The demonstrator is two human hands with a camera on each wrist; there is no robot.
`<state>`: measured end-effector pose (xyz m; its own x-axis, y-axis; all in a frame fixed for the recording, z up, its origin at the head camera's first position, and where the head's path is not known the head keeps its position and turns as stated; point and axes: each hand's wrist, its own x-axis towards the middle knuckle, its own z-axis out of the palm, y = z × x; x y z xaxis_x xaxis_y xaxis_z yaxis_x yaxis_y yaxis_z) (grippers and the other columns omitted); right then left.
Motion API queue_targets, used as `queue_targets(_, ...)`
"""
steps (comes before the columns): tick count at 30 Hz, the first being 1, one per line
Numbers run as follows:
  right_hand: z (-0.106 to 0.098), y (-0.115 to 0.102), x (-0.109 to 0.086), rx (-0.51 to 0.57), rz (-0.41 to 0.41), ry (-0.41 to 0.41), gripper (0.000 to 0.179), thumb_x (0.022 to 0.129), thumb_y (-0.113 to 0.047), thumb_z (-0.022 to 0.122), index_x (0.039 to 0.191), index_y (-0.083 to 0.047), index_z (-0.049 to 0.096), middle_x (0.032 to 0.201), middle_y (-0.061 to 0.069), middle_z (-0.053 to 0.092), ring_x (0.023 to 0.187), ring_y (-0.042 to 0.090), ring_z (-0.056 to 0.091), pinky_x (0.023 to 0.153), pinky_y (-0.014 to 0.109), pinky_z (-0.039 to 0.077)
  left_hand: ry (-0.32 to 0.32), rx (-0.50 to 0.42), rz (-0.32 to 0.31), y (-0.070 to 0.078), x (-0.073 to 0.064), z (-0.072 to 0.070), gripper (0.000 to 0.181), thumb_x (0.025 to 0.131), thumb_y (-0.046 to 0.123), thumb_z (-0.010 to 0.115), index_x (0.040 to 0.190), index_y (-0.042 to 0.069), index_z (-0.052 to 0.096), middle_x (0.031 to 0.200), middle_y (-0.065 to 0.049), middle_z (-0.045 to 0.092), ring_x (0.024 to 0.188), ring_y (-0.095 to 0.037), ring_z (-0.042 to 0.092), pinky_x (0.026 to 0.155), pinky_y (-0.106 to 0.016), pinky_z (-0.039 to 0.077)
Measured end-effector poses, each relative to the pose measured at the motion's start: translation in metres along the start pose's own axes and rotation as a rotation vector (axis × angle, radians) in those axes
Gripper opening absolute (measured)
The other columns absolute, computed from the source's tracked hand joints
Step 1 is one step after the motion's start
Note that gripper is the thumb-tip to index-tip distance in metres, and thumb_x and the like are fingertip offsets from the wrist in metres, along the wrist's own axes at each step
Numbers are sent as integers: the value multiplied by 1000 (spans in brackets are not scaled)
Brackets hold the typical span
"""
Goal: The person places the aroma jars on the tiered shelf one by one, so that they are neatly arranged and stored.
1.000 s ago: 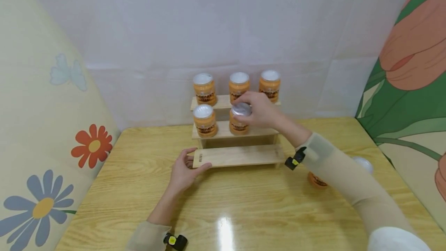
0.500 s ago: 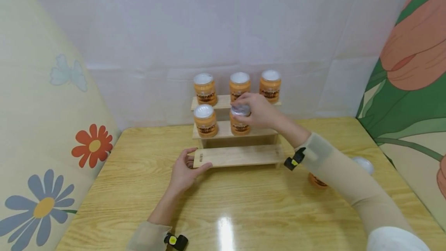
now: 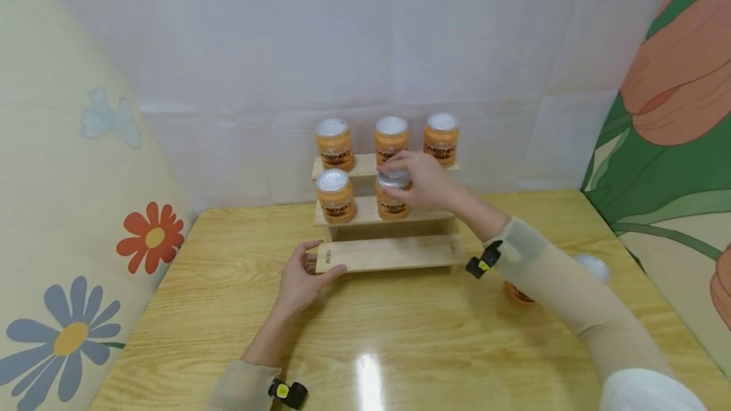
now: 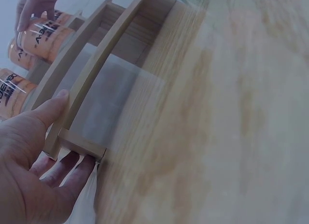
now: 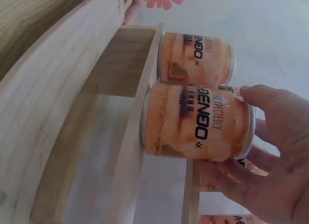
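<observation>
Right hand [image 3: 422, 181]: thumb and fingers grip the upper end of an orange cylindrical can with a silvery lid [image 3: 393, 206], upright on the middle tier of a pale wooden three-tier rack [image 3: 394, 255]. Left hand [image 3: 300, 280]: thumb above, fingers below, gripping the near tier's left end. Step in hand, as judged: seating the can right of a matching orange can [image 3: 335, 200], apart from it. The next move appears to call for loosening the right fingers without tipping it. Three similar orange cans [image 3: 335, 150] occupy the far tier. Surface: glossy wood-grain table [image 3: 445, 335]; an orange can body [image 3: 518, 294] shows partly behind the beige right sleeve [image 3: 559, 290]. Room: creased white cloth [image 3: 285, 49] at far side, flower-painted panels [image 3: 51, 208] left and right
</observation>
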<state>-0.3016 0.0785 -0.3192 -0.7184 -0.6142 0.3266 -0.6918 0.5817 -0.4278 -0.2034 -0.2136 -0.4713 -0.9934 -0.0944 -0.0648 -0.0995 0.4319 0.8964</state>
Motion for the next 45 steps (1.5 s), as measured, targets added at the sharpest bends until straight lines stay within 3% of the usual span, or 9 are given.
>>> queue_targets(6, -12, 5, -9, 13, -19, 59, 36, 97, -23, 79, 128, -5, 76, 131, 17, 72, 111, 30, 72, 78, 37, 65, -5, 3, 0, 0, 1, 2, 81, 86, 29, 92, 153, 10, 49, 128, -21, 67, 112, -31, 70, 87, -28, 55)
queue_targets(12, -36, 15, -25, 48, -31, 101, 27, 94, -12, 80, 118, 0, 77, 112, 16, 75, 97, 29, 69, 74, 42, 62, -7, 2, 6, 0, 2, 3, 82, 86, 30, 92, 153, 10, 49, 127, -21, 68, 109, -30, 70, 83, -25, 54)
queue_targets(16, -55, 23, -37, 78, 17, 77, 28, 96, -7, 77, 122, 3, 74, 114, 20, 74, 100, 33, 70, 78, 44, 63, -2, 7, 8, -1, 2, 3, 81, 86, 29, 92, 152, 9, 49, 125, -21, 68, 108, -30, 70, 81, -24, 53)
queue_targets(25, -90, 48, -76, -20, 129, 76, 23, 101, -11, 71, 122, -1, 74, 124, 20, 74, 105, 35, 73, 84, 49, 64, -3, -6, 11, -2, 4, 4, 81, 86, 29, 92, 151, 9, 50, 124, -21, 69, 106, -28, 70, 79, -23, 54)
queue_targets(33, -110, 65, -114, -84, 144, 27, 23, 103, -12, 70, 124, -3, 76, 124, 19, 76, 99, 30, 75, 77, 39, 65, 1, -6, 3, -1, 4, 4, 80, 86, 28, 92, 152, 10, 50, 126, -22, 68, 108, -29, 70, 80, -23, 53)
queue_targets(45, -110, 81, -159, -139, 171, -48, 23, 102, -11, 71, 123, -5, 76, 120, 16, 77, 97, 28, 77, 71, 26, 61, 6, -13, 4, -3, 6, 4, 80, 86, 27, 92, 151, 10, 50, 126, -22, 68, 108, -30, 70, 81, -23, 54)
